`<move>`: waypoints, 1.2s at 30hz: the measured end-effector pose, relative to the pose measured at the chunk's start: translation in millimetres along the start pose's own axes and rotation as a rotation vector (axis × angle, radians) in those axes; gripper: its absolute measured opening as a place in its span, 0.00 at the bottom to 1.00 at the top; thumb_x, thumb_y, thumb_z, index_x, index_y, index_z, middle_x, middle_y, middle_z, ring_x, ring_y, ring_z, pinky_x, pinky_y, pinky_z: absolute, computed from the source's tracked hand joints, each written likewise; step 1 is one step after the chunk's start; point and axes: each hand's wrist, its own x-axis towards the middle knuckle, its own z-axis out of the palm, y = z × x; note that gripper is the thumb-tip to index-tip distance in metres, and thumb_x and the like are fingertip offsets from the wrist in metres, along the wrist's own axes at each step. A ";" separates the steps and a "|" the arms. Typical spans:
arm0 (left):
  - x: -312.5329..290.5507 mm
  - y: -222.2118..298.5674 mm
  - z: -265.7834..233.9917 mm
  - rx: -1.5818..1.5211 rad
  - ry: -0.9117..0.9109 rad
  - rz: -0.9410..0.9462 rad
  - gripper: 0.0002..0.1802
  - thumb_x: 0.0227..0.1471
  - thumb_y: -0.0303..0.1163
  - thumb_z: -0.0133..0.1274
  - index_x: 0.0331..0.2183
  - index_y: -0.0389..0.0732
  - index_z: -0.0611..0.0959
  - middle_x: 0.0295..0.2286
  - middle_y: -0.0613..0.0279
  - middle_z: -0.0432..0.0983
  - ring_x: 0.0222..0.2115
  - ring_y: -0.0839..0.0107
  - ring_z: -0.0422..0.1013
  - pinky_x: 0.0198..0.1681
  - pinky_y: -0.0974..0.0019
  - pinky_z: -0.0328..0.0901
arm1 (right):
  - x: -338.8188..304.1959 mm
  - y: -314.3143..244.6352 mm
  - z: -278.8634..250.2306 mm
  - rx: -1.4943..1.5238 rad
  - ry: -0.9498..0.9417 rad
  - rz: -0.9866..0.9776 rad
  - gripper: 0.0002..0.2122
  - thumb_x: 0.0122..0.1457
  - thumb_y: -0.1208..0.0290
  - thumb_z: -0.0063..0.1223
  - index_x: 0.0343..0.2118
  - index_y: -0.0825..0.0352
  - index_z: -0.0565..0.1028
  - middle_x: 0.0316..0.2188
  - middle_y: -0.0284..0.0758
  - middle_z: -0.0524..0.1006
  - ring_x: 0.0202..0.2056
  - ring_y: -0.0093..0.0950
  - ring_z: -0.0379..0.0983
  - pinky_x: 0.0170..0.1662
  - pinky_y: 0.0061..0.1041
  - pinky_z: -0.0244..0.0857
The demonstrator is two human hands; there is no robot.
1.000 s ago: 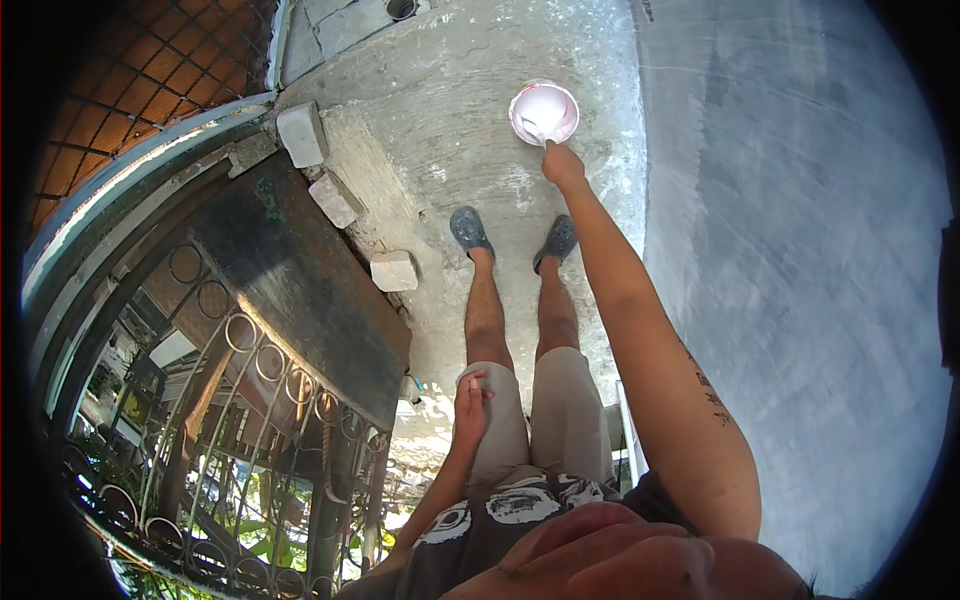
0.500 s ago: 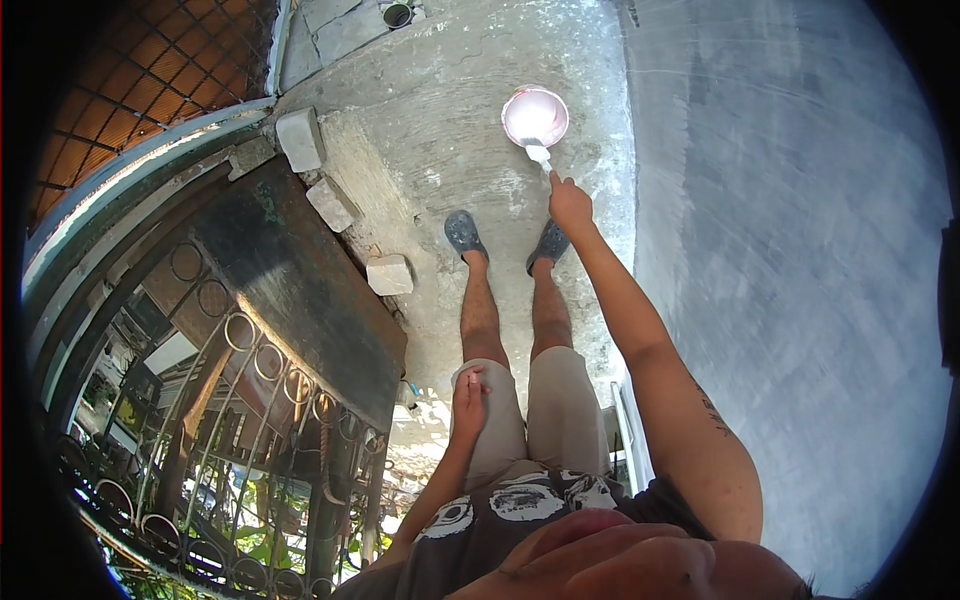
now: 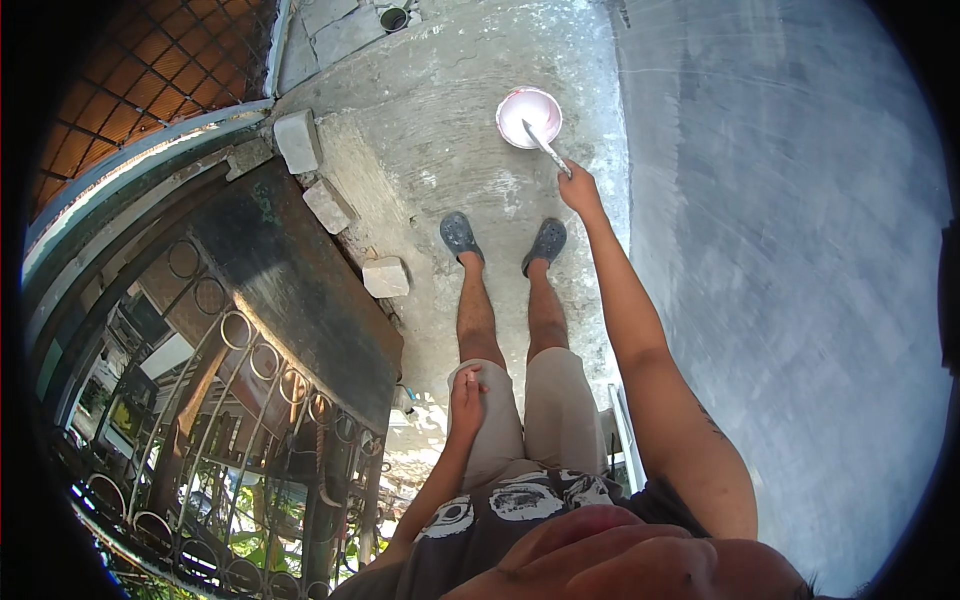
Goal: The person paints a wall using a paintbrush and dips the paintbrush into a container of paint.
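Note:
My right hand (image 3: 579, 188) is closed around the white, paint-smeared handle of a paintbrush (image 3: 549, 153). The brush slants down over the near rim of a small round bucket (image 3: 502, 117), its head inside, turned edge-on. Pale pinkish-white paint (image 3: 541, 106) coats the bucket's inside. The bucket stands on the concrete floor, beyond my feet. Lower down, my left hand (image 3: 467, 402) rests on my left thigh, holding nothing, with fingers loosely bent and a little apart.
A grey wall (image 3: 780, 250) with streaky lighter patches runs along the right. Several pale blocks (image 3: 386, 277) line the left of the concrete floor (image 3: 420, 130), beside a dark panel (image 3: 300, 290) and a metal railing with rings (image 3: 238, 330). A round hole (image 3: 394, 19) shows at the far end.
The paintbrush has turned from flat-on to edge-on and its head reaches farther into the bucket. My right hand has shifted slightly right. The left hand stays on the thigh.

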 end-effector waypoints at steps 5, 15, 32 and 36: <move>-3.5 -5.2 -2.3 0.020 0.001 0.013 0.24 0.72 0.44 0.34 0.50 0.35 0.76 0.45 0.58 0.75 0.31 0.75 0.72 0.42 0.69 0.67 | 56.7 16.7 -3.7 -0.026 0.067 -0.008 0.21 0.60 0.64 0.51 0.55 0.70 0.76 0.47 0.56 0.79 0.51 0.49 0.76 0.56 0.38 0.68; -3.3 -10.6 0.4 -0.004 0.008 0.029 0.24 0.72 0.44 0.34 0.49 0.36 0.77 0.44 0.58 0.75 0.31 0.76 0.72 0.41 0.70 0.67 | 11.5 29.8 -26.0 0.017 0.218 0.104 0.20 0.60 0.63 0.51 0.50 0.72 0.79 0.44 0.55 0.80 0.49 0.48 0.78 0.53 0.38 0.69; -7.4 -16.2 -3.4 0.013 0.003 0.029 0.24 0.72 0.44 0.35 0.49 0.35 0.77 0.42 0.59 0.76 0.31 0.76 0.72 0.41 0.69 0.67 | -27.7 18.9 40.2 -0.717 -0.036 -0.227 0.25 0.62 0.74 0.43 0.64 0.64 0.65 0.36 0.45 0.77 0.34 0.41 0.80 0.35 0.40 0.76; -7.9 -17.4 -4.8 0.010 0.003 0.010 0.24 0.72 0.44 0.35 0.49 0.35 0.77 0.42 0.59 0.75 0.31 0.75 0.72 0.41 0.68 0.67 | -45.4 31.3 44.5 -0.796 -0.070 -0.243 0.24 0.62 0.74 0.44 0.63 0.67 0.65 0.35 0.43 0.77 0.34 0.38 0.81 0.33 0.37 0.77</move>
